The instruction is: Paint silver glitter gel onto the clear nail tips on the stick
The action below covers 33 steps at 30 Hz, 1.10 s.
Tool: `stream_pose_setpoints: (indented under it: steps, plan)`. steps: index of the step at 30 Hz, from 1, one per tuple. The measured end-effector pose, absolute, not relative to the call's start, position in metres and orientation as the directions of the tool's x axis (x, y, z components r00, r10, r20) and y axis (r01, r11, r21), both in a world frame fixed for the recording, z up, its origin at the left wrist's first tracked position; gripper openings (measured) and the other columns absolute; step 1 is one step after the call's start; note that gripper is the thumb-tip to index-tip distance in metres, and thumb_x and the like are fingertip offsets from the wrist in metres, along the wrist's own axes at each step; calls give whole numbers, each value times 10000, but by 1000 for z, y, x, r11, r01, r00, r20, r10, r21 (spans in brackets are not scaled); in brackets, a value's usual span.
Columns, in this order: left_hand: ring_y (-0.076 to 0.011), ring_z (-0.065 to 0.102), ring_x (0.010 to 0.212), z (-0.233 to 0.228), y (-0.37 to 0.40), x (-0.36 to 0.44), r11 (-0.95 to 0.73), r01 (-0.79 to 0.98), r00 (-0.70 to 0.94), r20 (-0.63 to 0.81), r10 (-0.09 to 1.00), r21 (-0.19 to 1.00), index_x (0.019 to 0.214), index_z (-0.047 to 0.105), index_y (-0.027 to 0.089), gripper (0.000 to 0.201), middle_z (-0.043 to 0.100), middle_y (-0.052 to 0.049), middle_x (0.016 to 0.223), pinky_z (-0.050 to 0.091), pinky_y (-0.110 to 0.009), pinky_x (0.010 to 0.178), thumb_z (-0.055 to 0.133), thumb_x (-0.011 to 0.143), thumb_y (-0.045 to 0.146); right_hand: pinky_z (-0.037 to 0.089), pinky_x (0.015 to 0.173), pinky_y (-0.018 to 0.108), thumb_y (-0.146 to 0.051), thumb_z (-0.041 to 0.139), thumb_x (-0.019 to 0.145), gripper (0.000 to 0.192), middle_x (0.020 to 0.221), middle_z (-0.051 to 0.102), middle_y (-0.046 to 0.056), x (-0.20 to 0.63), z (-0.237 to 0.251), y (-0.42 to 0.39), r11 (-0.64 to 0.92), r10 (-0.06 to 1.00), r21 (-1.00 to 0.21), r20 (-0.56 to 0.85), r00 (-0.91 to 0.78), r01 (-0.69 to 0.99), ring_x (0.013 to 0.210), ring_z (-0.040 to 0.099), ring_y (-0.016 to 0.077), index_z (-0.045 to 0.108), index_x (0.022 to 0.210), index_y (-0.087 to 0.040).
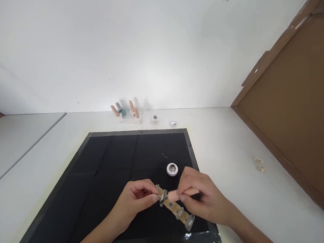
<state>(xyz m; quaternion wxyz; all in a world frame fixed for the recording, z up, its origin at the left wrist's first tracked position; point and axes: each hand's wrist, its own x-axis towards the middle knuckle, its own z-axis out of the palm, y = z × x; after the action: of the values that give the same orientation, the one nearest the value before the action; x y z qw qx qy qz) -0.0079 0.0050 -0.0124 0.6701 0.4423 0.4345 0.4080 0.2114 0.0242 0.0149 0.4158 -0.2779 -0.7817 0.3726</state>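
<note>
My left hand is closed in a pinch on a thin metal stem beside a false nail tip. That tip is at the upper part of a pale yellow strip, which carries several clear nail tips, including one at its lower end. My right hand grips the peach cap of a nail polish brush. The brush end points left at the nail tip; whether its bristles touch it is too blurred to tell. Just above the hands stands a small round white jar of silvery glitter.
A black mat with taped edges lies on the white table. Several polish bottles, an uncapped bottle and a round lid stand behind it. Two small pale oval pieces lie right, near a cardboard wall.
</note>
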Motion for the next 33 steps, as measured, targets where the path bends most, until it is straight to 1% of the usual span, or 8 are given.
stream_pose_setpoints:
  steps: [3, 7, 11, 19, 23, 27, 31, 33]
  plan:
    - [-115, 517, 590, -14, 5, -8, 267, -163, 296, -211, 932, 950, 658, 745, 185, 61, 606, -2, 639, 406, -231, 562, 774, 658, 239, 419, 585, 251, -29, 497, 818, 191, 727, 556, 4, 212, 14, 24, 531, 807, -822, 417, -419, 205, 665, 520, 130, 564, 807, -207]
    - [-120, 532, 610, -18, 5, -9, 251, -181, 315, -186, 931, 951, 675, 751, 192, 40, 619, -8, 661, 420, -237, 585, 769, 670, 228, 422, 569, 254, -31, 524, 792, 186, 681, 554, -6, 211, 14, 23, 601, 729, -788, 468, -500, 138, 661, 514, 140, 556, 797, -214]
    - [-120, 531, 608, -19, 6, -8, 242, -168, 313, -181, 932, 956, 674, 753, 198, 33, 618, -7, 663, 430, -241, 592, 770, 671, 226, 421, 567, 255, -32, 493, 820, 191, 701, 563, 5, 210, 14, 23, 567, 788, -791, 438, -432, 231, 661, 518, 139, 562, 802, -209]
    - [-122, 535, 614, -18, 6, -7, 230, -147, 305, -177, 936, 962, 673, 751, 195, 31, 617, -10, 672, 436, -244, 598, 763, 678, 223, 414, 549, 255, -54, 485, 836, 178, 693, 571, 12, 210, 16, 21, 594, 776, -765, 462, -429, 250, 650, 512, 146, 560, 807, -212]
    - [-123, 535, 616, -18, 7, -8, 234, -155, 303, -179, 936, 960, 670, 750, 196, 33, 618, -9, 669, 435, -242, 595, 767, 672, 225, 412, 550, 251, -45, 516, 807, 176, 660, 559, -7, 210, 15, 21, 642, 703, -751, 499, -507, 152, 622, 501, 135, 550, 791, -217]
    - [-107, 521, 592, -18, 7, -8, 259, -167, 308, -199, 930, 951, 674, 753, 196, 27, 626, -7, 662, 419, -219, 561, 764, 675, 221, 410, 548, 252, -39, 486, 826, 188, 700, 556, 9, 209, 15, 20, 602, 772, -761, 477, -421, 242, 657, 505, 143, 555, 824, -214]
    - [-86, 486, 536, -17, 9, -7, 292, -177, 306, -229, 924, 940, 662, 754, 188, 47, 627, -5, 643, 400, -202, 509, 774, 662, 231, 410, 544, 235, 1, 510, 774, 222, 652, 539, -21, 208, 17, 20, 671, 669, -732, 532, -519, 115, 610, 500, 119, 545, 801, -216]
    - [-84, 485, 526, -16, 9, -6, 301, -179, 303, -238, 923, 937, 651, 754, 185, 65, 628, -7, 634, 398, -198, 494, 783, 650, 243, 408, 535, 240, -3, 508, 782, 216, 663, 547, -12, 208, 18, 20, 669, 684, -728, 524, -508, 151, 609, 498, 123, 552, 804, -213]
